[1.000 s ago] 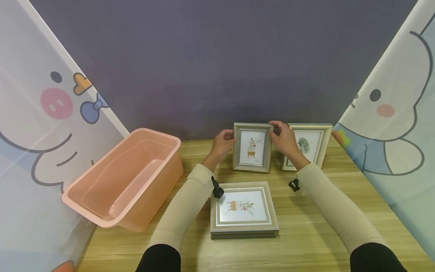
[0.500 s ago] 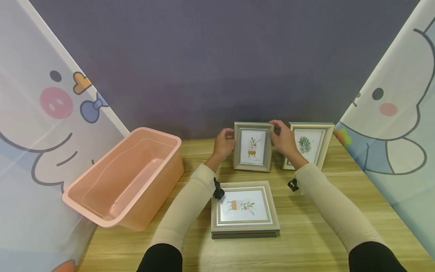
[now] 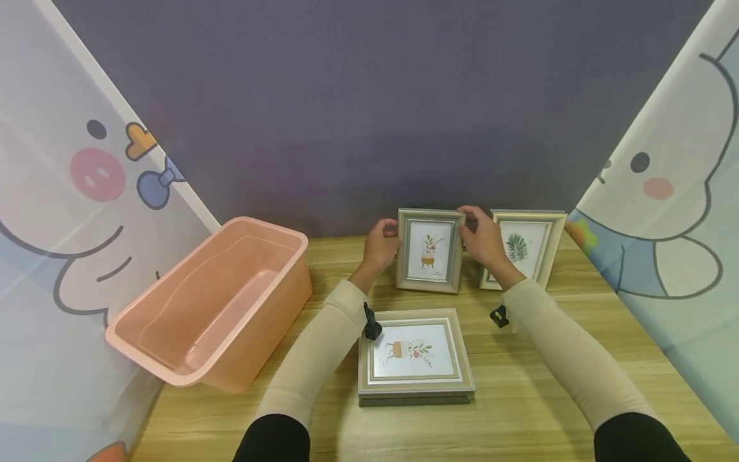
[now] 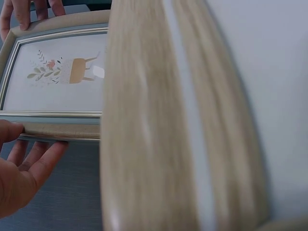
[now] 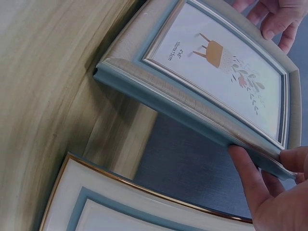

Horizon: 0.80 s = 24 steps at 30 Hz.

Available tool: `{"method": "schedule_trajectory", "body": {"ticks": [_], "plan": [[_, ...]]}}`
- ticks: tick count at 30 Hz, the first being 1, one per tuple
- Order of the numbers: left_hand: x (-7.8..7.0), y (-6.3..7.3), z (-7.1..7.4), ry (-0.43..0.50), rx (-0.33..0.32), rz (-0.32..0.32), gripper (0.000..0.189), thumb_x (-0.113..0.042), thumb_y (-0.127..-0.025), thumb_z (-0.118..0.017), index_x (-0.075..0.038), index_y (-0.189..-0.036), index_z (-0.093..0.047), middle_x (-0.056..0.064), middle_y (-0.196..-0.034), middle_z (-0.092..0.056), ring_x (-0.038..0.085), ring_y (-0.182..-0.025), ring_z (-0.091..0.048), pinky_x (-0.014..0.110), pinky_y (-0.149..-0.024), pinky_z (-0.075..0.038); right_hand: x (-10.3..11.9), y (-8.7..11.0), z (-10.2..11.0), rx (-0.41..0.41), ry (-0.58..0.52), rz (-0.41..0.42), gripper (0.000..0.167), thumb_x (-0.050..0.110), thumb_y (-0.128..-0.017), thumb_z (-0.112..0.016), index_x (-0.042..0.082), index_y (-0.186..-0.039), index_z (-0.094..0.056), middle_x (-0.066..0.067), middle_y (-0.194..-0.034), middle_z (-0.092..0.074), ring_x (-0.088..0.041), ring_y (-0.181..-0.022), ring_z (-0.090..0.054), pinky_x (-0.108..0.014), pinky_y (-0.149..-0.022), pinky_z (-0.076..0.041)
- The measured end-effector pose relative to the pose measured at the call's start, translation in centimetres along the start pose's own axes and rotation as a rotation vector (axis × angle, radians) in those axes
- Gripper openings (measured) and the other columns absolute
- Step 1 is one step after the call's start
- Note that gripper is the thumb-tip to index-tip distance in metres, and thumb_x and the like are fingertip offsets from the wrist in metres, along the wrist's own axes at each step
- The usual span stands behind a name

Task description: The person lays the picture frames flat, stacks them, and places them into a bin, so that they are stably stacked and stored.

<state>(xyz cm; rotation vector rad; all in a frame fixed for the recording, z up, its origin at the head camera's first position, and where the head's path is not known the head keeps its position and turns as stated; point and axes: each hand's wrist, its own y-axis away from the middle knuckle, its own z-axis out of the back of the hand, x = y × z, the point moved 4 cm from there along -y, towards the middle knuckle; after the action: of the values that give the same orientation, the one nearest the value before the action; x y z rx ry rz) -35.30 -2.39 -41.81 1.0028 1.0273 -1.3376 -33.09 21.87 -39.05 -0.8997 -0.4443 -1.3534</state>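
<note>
A small beige picture frame (image 3: pixel 430 250) with a potted-plant print stands upright near the back of the table. My left hand (image 3: pixel 380 249) holds its left side, and in the left wrist view the thumb of that hand (image 4: pixel 21 168) lies at the front edge with the fingers behind. At the upper right corner my right hand (image 3: pixel 484 236) pinches the same frame; the right wrist view shows the thumb of this hand (image 5: pixel 284 192) in front and fingers at the back. Just right stands a cream picture frame (image 3: pixel 543 256) with a green leaf print, partly hidden by my right hand.
Nearer to me lie stacked picture frames (image 3: pixel 462 378), the top one face up with a potted-plant print. An orange-pink plastic bin (image 3: pixel 277 321) stands on the left of the wooden table (image 3: pixel 531 398). A dark wall (image 3: pixel 369 115) rises behind, with cartoon-printed panels on both sides.
My left hand has shifted very slightly to the right along with the forearm. Both hands keep hold of the upright picture frame, which stays nearly where it was.
</note>
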Motion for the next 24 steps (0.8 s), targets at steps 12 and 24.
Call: {"method": "schedule_trajectory", "body": {"ticks": [12,24], "plan": [[-1.5,0.3,0.5,-0.011,0.016,-0.052,0.043,0.000,-0.092,-0.068,-0.016,-0.131,-0.060,0.015,-0.126,-0.069,0.030,-0.096,-0.072,0.041,-0.073,-0.064,0.8,-0.1,0.8,-0.018,-0.090,-0.021,0.043,0.007,-0.100,-0.055,0.012,-0.142,-0.056,-0.024,-0.137,-0.058,-0.040,-0.109,-0.067,-0.026,-0.059,-0.061],[-4.2,0.6,1.7,-0.178,0.061,-0.185,0.046,-0.006,-0.094,-0.070,-0.018,-0.136,-0.056,0.013,-0.127,-0.069,0.027,-0.097,-0.073,0.030,-0.069,-0.062,1.9,0.2,2.4,-0.002,-0.234,-0.068,0.046,0.007,-0.100,-0.057,0.014,-0.145,-0.053,-0.022,-0.141,-0.050,-0.038,-0.115,-0.062,-0.046,-0.072,-0.063]]}}
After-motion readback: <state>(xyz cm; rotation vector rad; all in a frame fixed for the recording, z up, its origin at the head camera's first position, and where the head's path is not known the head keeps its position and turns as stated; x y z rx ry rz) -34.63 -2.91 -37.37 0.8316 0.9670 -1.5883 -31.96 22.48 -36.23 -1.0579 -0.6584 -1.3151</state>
